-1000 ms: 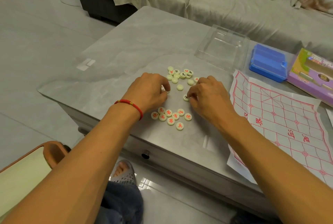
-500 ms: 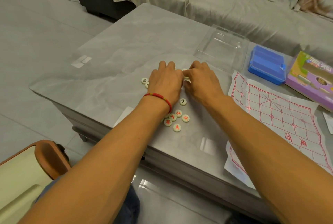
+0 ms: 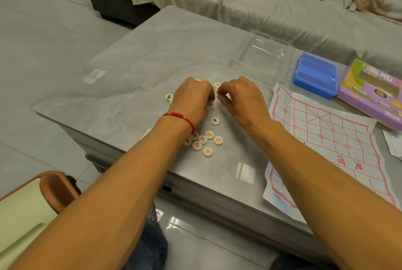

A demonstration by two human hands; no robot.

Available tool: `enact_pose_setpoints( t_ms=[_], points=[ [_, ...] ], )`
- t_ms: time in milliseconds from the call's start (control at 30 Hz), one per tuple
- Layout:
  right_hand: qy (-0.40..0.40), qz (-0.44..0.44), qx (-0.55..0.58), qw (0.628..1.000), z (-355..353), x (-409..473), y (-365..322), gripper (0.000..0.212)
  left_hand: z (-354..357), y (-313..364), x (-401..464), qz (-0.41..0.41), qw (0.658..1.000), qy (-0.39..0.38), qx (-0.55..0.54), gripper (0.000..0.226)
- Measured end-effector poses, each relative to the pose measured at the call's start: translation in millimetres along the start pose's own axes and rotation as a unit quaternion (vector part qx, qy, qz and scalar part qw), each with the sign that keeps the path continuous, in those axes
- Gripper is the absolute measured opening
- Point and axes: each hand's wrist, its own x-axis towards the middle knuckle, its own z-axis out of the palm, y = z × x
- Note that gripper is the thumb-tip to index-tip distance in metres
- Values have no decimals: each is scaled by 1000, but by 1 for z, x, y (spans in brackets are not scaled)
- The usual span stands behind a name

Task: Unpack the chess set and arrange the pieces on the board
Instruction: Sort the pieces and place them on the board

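Both hands' fingers curl down over the chess pieces [image 3: 214, 121]; whether left hand [image 3: 192, 101] or right hand [image 3: 241, 98] grips one is hidden.

Cream pieces [image 3: 207, 151] with red or black characters, red-gridded white board [image 3: 326, 139], blue tray [image 3: 314, 75], grey marbled table [image 3: 130, 87]

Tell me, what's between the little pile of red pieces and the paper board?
Nothing: the head view shows bare table between the red pieces and the paper board.
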Motion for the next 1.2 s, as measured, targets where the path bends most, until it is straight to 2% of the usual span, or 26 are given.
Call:
enact_pose_setpoints(
  t_ms=[133, 300, 433, 533, 733, 900, 1133, 1200],
  points=[
    [-2, 101, 179, 979, -13, -20, -2, 9, -15, -2, -1, -29, 995, -6, -91, 15],
    [-78, 63, 97, 990, -14, -40, 0, 13, -27, -11, -11, -52, 992, -34, -111, 14],
    [-118, 82, 129, 981, -17, -46, -1, 14, -24, -14, -23, -59, 994, -50, -78, 17],
    [-110, 94, 160, 976, -20, -49, -1, 18, -21, -14, -25, -69, 993, -73, -54, 20],
    [-156, 37, 143, 977, -18, -42, -5, 34, -20, -28, -22, -93, 993, -79, 2, 16],
    [-135, 22, 150, 979, -7, -25, -16, 22, -20, -36, -19, -89, 991, -70, 69, 20],
    [-103, 56, 180, 977, 16, -4, -50, 22, -17, -42, -15, -85, 992, -40, 82, 16],
    [-90, 71, 197, 974, 15, -2, -50, 15, -17, -42, -15, -82, 993, -29, 76, 16]
  ],
)
